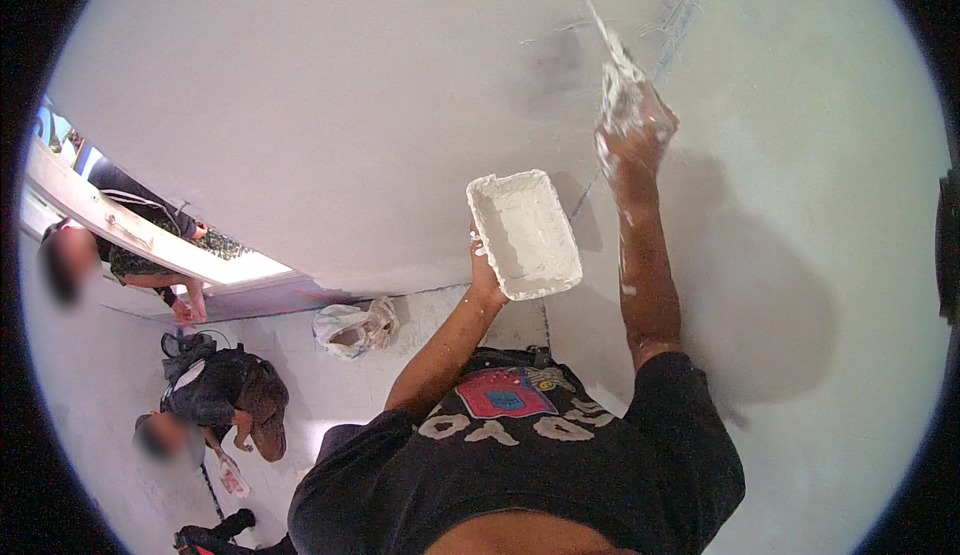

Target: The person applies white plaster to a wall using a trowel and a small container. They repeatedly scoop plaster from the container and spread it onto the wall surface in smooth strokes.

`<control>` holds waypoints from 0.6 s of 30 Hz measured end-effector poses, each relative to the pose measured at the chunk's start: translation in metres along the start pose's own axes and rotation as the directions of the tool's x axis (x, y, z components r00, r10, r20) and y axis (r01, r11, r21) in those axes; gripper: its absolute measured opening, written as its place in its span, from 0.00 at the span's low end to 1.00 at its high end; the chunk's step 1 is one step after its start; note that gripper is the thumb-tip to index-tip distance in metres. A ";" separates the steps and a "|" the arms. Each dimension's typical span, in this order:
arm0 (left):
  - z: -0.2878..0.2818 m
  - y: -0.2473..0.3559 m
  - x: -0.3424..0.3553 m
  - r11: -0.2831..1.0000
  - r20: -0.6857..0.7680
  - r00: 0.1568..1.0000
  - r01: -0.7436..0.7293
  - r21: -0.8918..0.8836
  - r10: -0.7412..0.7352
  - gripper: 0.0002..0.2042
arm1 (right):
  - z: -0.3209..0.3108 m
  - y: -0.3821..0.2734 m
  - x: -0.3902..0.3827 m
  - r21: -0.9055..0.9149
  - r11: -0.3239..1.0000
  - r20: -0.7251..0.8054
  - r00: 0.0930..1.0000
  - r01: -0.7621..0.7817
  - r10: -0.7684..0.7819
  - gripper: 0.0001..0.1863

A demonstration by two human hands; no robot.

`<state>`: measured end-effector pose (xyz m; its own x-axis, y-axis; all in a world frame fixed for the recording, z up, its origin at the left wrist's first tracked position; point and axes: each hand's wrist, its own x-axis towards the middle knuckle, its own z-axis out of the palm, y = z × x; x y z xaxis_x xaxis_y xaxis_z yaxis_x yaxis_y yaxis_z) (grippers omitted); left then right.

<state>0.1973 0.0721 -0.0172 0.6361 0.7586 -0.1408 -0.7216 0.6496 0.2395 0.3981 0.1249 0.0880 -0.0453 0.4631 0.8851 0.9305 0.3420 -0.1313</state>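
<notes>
The right hand (632,133), caked in white plaster, is raised toward one o'clock with its fingers closed on a putty knife (606,35) whose blade lies against the wall corner (690,0). The left hand (484,267) grips the near rim of a white plaster tray (525,235) — fingers wrapped under it — held near the centre, at seven o'clock from the right hand. At nine o'clock, well apart, two other people (215,390) crouch on the floor beside a crumpled bag (352,327).

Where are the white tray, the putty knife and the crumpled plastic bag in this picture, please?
White tray (524,235): head view, middle of its plaster-coated inside.
Putty knife (604,33): head view, thin blade above the right hand.
Crumpled plastic bag (352,326): head view, its middle, on the floor.
</notes>
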 end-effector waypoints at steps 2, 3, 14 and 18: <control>0.009 0.002 -0.002 0.998 0.049 0.999 0.019 -0.064 -0.016 0.32 | 0.024 -0.001 0.016 0.130 0.990 -0.101 0.992 -0.059 0.072 0.20; 0.011 0.002 -0.003 0.995 0.073 0.997 0.031 -0.095 -0.024 0.32 | 0.035 -0.003 0.024 0.132 0.991 -0.153 0.987 -0.038 0.058 0.19; -0.015 -0.003 0.003 0.994 -0.074 0.992 -0.102 0.033 0.104 0.30 | 0.073 0.004 0.004 -0.054 0.977 -0.239 0.948 0.205 -0.212 0.14; -0.019 -0.001 0.009 0.993 -0.113 0.989 -0.085 0.084 0.094 0.29 | 0.080 -0.012 -0.065 -0.020 0.992 0.023 0.992 0.126 -0.125 0.14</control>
<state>0.1983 0.0792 -0.0371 0.5303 0.8173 -0.2253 -0.7475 0.5761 0.3308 0.3609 0.1561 -0.0039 -0.1700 0.4354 0.8840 0.9245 0.3810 -0.0099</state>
